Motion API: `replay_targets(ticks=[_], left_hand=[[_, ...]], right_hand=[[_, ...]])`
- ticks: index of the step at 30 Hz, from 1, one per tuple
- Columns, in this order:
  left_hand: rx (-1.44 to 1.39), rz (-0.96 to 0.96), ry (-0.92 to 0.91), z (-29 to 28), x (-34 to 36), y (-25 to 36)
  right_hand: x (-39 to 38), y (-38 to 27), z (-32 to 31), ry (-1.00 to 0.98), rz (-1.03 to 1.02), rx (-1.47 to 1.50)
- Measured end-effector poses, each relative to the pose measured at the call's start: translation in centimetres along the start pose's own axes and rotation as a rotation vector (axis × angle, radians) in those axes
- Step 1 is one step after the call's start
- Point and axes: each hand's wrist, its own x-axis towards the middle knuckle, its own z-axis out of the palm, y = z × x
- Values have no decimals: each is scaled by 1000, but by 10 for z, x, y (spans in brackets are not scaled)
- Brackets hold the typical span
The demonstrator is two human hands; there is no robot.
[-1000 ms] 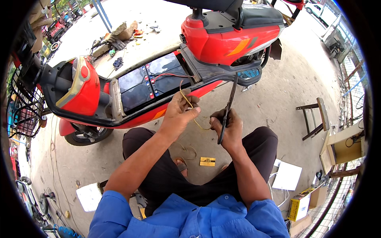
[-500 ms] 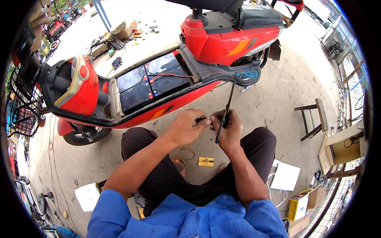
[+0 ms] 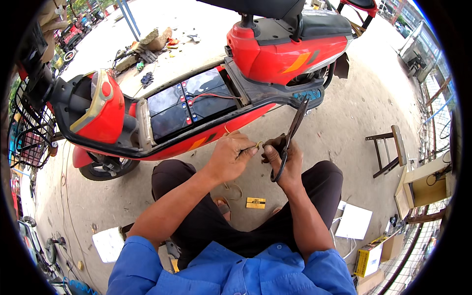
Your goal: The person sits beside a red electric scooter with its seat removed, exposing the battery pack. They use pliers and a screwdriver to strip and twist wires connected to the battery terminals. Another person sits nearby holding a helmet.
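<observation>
Just above the dark-trousered knees (image 3: 172, 173), the left hand (image 3: 231, 155) is pinching a thin yellow wire (image 3: 259, 145) between thumb and index fingertip, other fingers curling closed. One stretch of wire is poking out past the knuckles on the far side; a short bent bit is showing in the narrow gap between the hands. Right hand (image 3: 287, 160) is gripping dark scissors (image 3: 297, 120), fingers closing around the handle part, a handle loop sticking out below, blades pointing up and away. Right thumb is sitting just beside the wire; cannot tell if touching.

Beyond the hands, a red electric scooter (image 3: 287, 54) is standing side-on, floor compartment gaping, black batteries (image 3: 167, 120) sitting inside, a red lead (image 3: 211, 94) running over them. Down near the sandalled feet (image 3: 222, 206), a small yellow card (image 3: 255, 203) and a loop of pale cable (image 3: 241, 192) are lying on the ground (image 3: 344, 132). Off right, well apart from the hands, a wooden stool (image 3: 400, 146) is standing.
</observation>
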Motion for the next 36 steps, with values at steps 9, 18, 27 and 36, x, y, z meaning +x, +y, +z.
replay_targets(ticks=[9, 18, 27, 36], left_hand=[[-171, -60, 152, -5, 4, 3], [-137, -84, 89, -5, 2, 2], [-363, -194, 39, -3, 3, 1], [-367, -263, -19, -3, 1, 1]], right_hand=[[-2, 4, -19, -459, 81, -293], [-5, -3, -11, -523, 145, -344], [-19, 18, 0, -421, 204, -91], [-46, 23, 32, -240, 317, 161]])
